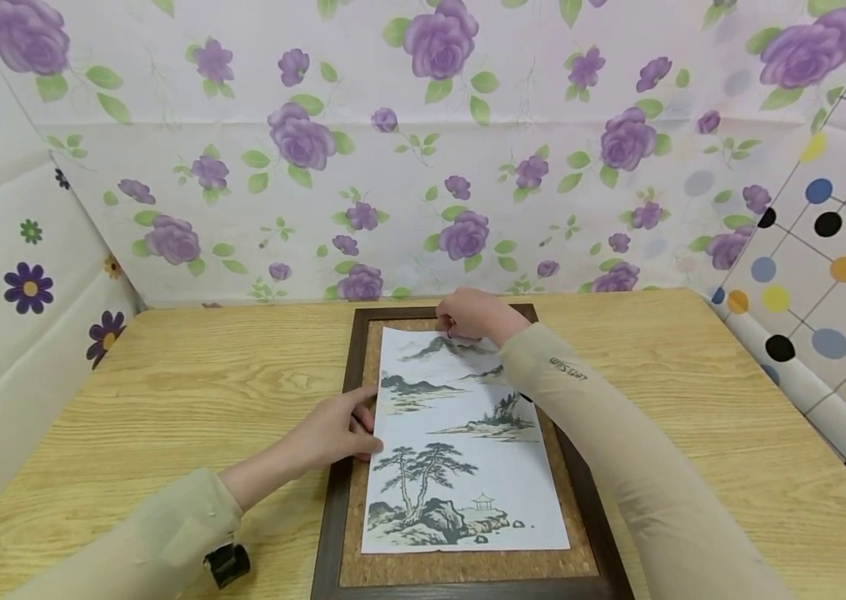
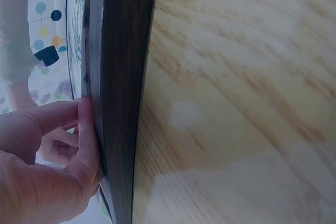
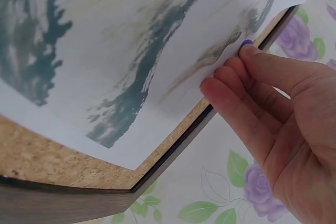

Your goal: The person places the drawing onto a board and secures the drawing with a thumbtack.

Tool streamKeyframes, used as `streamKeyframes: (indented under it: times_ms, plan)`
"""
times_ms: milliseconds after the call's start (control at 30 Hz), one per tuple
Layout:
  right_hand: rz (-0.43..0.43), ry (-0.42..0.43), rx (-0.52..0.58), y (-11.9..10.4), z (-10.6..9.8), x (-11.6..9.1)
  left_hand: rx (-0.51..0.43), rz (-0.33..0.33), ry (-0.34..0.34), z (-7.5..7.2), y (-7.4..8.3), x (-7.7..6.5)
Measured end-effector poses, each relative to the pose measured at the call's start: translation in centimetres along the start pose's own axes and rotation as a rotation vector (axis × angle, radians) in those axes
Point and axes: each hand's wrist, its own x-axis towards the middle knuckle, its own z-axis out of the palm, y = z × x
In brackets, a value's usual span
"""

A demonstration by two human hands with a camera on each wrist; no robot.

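Note:
A tall sheet of paper printed with an ink landscape lies over a cork board with a dark brown frame. At the paper's top edge my right hand pinches a small purple pushpin, with the fingertips against the sheet; its point is hidden. My left hand rests across the frame's left side, thumb and fingertips at the paper's left edge. In the left wrist view, the left fingers lie close along the frame's inner side.
The board lies flat on a wooden table. A wall covering with purple flowers stands behind the table. Patterned sheets flank it, one with colourful flowers on the left and one with coloured dots on the right. A black device hangs by the left sleeve.

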Motion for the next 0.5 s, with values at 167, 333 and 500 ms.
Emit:
streamKeyframes:
  times_ms: [167, 333, 500]
  plan:
    - [0.003, 0.0, 0.005, -0.07, -0.01, -0.01, -0.004, 0.006, -0.005, -0.03, -0.08, 0.02]
    - [0.011, -0.004, 0.025, -0.14, -0.03, -0.01, 0.002, 0.01, -0.01, -0.07, -0.12, -0.02]
    - [0.034, -0.013, 0.057, -0.07, -0.09, 0.01, 0.011, 0.007, -0.008, -0.04, -0.01, 0.06]
